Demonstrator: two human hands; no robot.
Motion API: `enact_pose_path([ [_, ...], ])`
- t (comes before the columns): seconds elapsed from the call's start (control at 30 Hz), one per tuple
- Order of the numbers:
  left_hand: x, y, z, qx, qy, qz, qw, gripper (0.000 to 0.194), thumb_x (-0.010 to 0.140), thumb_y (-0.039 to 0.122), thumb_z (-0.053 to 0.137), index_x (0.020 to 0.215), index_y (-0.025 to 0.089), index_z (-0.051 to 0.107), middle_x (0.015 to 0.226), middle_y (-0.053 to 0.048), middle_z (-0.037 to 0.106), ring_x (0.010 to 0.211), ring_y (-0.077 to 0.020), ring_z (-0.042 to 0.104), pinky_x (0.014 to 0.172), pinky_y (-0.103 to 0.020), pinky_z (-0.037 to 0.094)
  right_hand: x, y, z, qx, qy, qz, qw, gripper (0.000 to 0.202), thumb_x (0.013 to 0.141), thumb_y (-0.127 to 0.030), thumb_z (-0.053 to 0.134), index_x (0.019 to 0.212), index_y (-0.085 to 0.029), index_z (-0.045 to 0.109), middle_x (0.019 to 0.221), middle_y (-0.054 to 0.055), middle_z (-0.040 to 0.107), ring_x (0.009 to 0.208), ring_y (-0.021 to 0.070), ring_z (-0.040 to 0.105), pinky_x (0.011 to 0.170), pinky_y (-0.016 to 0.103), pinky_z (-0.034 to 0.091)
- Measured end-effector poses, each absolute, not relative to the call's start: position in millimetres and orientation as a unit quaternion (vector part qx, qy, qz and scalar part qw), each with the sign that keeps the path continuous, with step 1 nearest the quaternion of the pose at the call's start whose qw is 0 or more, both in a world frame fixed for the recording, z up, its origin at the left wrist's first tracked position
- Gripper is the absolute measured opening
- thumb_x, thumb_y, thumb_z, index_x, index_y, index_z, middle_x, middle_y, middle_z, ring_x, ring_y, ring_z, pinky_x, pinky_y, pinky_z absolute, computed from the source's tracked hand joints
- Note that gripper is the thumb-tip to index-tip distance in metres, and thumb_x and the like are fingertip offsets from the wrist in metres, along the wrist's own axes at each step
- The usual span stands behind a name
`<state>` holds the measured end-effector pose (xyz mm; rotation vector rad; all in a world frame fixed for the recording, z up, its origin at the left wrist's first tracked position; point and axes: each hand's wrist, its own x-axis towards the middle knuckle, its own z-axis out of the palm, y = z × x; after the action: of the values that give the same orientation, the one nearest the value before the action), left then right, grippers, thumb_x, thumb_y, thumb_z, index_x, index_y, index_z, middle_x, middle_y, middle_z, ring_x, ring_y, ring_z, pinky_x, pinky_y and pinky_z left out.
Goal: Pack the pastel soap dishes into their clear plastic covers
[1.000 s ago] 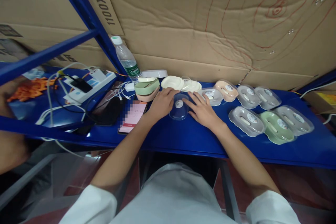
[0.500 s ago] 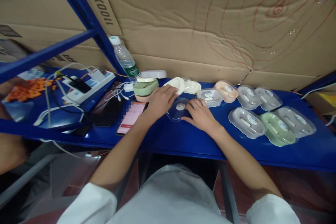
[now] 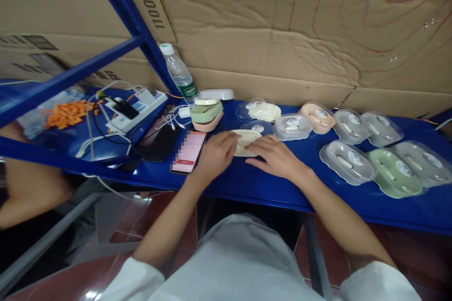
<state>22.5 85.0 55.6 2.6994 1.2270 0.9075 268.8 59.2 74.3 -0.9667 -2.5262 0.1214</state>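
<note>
A cream oval dish [image 3: 246, 143] is between my two hands, just above or on the blue table. My left hand [image 3: 219, 150] has its fingers closed on the dish's left edge. From the other side, my right hand [image 3: 273, 155] holds the right edge between thumb and fingers. Behind the dish lies a clear lid with a round label [image 3: 257, 128], partly covered. Another cream piece [image 3: 266, 112] with a clear lid [image 3: 249, 107] lies farther back. A stack of green and peach pieces [image 3: 206, 114] stands left of these.
Several lidded dishes, such as a grey one [image 3: 347, 162] and a green one [image 3: 395, 174], spread right. A phone [image 3: 189, 151], bottle [image 3: 181, 75], power strip [image 3: 137, 110] and orange pieces [image 3: 67, 114] are left. A blue frame bar [image 3: 70, 76] crosses there; another person's arm [image 3: 31, 183] shows.
The cream dish has come nearer to me, in front of the clear lid. My right hand has moved from that lid to the dish. The view has shifted slightly.
</note>
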Motion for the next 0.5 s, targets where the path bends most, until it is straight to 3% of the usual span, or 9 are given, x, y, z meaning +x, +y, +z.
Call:
enact_pose_path([
  [0.1, 3.4, 125.5, 74.2, 0.803, 0.521, 0.286, -0.051, 0.038, 0.105, 0.029, 0.051, 0.139, 0.018, 0.066, 0.144, -0.019, 0.065, 0.138, -0.0384, 0.058, 0.116, -0.061, 0.044, 258.6, 56.6, 63.1, -0.327, -0.924, 0.060, 0.188, 0.039, 0.104, -0.048, 0.066, 0.132, -0.022, 0.073, 0.129, 0.011, 0.076, 0.127, 0.0287, 0.066, 0.110, 0.046, 0.048],
  [0.2, -10.1, 157.0, 84.1, 0.760, 0.602, 0.237, -0.068, 0.040, 0.099, 0.032, 0.062, 0.134, 0.014, 0.069, 0.149, -0.024, 0.061, 0.138, -0.0463, 0.056, 0.112, -0.065, 0.046, 255.8, 59.5, 54.5, -0.319, -0.928, 0.074, 0.176, 0.030, 0.105, -0.027, 0.063, 0.134, -0.024, 0.072, 0.130, 0.010, 0.076, 0.126, 0.0260, 0.067, 0.109, 0.044, 0.050],
  [0.33, -18.5, 167.0, 85.2, 0.762, 0.610, 0.216, -0.041, 0.031, 0.096, 0.027, 0.062, 0.121, 0.012, 0.073, 0.124, -0.021, 0.074, 0.120, -0.0404, 0.069, 0.105, -0.056, 0.053, 260.1, 62.6, 55.2, -0.317, -0.923, 0.107, 0.192, 0.037, 0.102, -0.006, 0.056, 0.126, -0.025, 0.076, 0.124, 0.007, 0.079, 0.119, 0.0222, 0.072, 0.107, 0.042, 0.050],
  [0.5, -21.2, 135.3, 85.1, 0.795, 0.522, 0.308, 0.008, 0.029, 0.103, 0.034, 0.055, 0.121, 0.017, 0.071, 0.118, -0.014, 0.076, 0.115, -0.0311, 0.071, 0.103, -0.046, 0.056, 265.1, 57.8, 62.9, -0.312, -0.914, 0.164, 0.199, 0.025, 0.103, -0.014, 0.061, 0.117, -0.025, 0.078, 0.115, 0.005, 0.082, 0.109, 0.0216, 0.075, 0.106, 0.042, 0.049],
])
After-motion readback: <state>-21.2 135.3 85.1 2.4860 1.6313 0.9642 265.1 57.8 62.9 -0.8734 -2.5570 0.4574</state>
